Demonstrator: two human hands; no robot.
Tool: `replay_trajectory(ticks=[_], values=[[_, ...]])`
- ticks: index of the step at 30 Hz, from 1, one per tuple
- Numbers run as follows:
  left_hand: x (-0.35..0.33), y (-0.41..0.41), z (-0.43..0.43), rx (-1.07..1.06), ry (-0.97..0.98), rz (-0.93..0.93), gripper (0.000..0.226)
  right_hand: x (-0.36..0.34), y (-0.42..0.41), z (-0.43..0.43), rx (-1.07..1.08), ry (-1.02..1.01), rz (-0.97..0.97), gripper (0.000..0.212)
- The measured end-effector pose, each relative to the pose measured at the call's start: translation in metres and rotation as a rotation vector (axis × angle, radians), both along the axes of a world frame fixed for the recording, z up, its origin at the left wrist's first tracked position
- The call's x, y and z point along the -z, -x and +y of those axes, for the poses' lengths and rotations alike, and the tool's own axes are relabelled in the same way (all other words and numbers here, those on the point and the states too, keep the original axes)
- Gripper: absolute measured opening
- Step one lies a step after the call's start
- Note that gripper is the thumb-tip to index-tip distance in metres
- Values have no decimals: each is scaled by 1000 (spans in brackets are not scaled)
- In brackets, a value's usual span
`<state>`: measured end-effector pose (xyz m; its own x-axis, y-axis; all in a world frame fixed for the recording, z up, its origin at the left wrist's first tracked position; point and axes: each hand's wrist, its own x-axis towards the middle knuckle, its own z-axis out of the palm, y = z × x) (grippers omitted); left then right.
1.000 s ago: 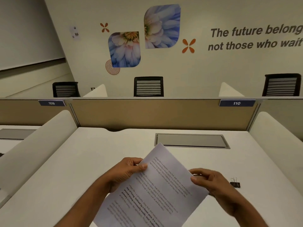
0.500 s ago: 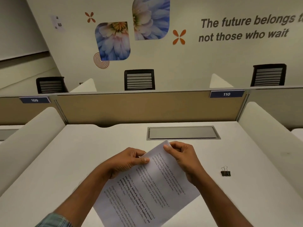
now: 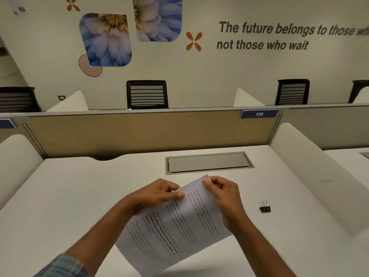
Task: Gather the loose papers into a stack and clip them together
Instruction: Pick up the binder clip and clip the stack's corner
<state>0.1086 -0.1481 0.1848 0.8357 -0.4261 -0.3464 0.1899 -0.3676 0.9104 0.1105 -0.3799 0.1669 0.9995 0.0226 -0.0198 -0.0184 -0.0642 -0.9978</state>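
Observation:
A stack of printed white papers (image 3: 171,232) is held tilted above the white desk (image 3: 69,196), its far corner pointing away from me. My left hand (image 3: 157,193) pinches the left edge near the top, thumb on the printed face. My right hand (image 3: 223,196) grips the top corner, fingers curled over the edge. A small black binder clip (image 3: 265,207) with silver handles lies on the desk to the right of my right hand, apart from it.
A grey cable hatch (image 3: 207,162) is set into the desk beyond the papers. White side dividers (image 3: 319,176) flank the desk on both sides, and a tan partition (image 3: 139,132) closes the back. Black chairs stand behind it.
My right hand moved from the papers' right edge up to the top corner. Both hands now sit close together at the top. The view shifted left.

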Motion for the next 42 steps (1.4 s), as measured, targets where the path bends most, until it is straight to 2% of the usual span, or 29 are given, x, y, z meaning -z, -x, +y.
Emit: replay_trajectory(ticks=[11,19,28,31,33,35,38,42], values=[[18,-32,-52,-33,-31,-26,36,16,-30,-45,33,-7,72,21],[18,-54,-106,-124,-162,-54,29,30,-55,-89,17,-56,146,23],[27,-79,-142,-87,-171,75,26,61,-78,-145,-88,-130,249,24],[32,-87,-145,-87,-198,114,27,93,-90,-185,96,-6,223,24],[37,-90,-147,-83,-213,141,26,122,-97,-220,299,144,224,17],[41,-93,-148,-78,-226,158,26,151,-103,-252,376,325,255,13],[47,-97,-150,-62,-254,183,27,179,-115,-279,228,452,278,22],[54,-103,-157,-22,-303,217,27,190,-128,-284,40,495,269,20]])
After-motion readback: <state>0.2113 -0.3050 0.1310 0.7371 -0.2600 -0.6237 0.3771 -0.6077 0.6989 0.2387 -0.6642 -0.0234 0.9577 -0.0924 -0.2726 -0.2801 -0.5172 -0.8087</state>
